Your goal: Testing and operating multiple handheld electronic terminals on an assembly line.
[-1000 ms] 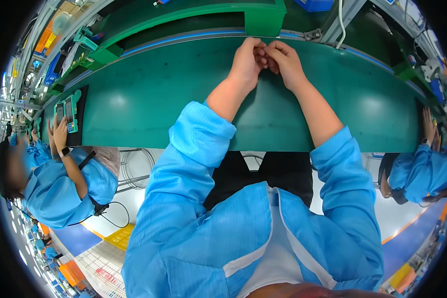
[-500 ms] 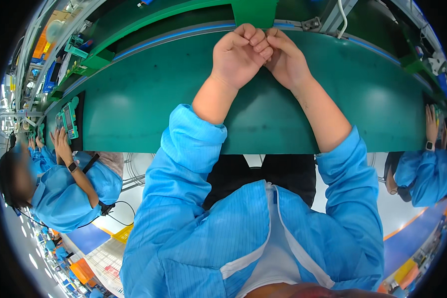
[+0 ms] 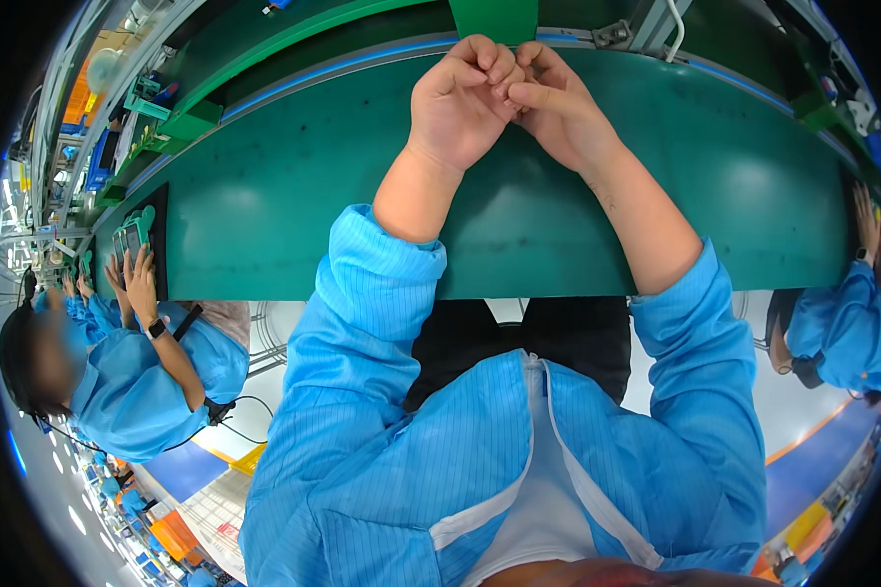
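Both hands meet over the far edge of the green worktable, their fingertips touching. My left hand has its palm turned up and its fingers curled inward, closed against the other hand. Bent over those fingertips is my right hand, closed too, its thumb resting across the left fingers. Whatever the fingers may hold, if anything, is hidden between them. Both blue sleeves are pushed up to the forearms.
A green upright and a metal rail stand just beyond my hands. To the left, a co-worker in blue has hands near a green device on a black mat. Another co-worker sits at the right end.
My hands have stayed together. The right thumb has shifted toward me across the left fingers, and the right fingers have lifted a little. The view has tilted slightly.
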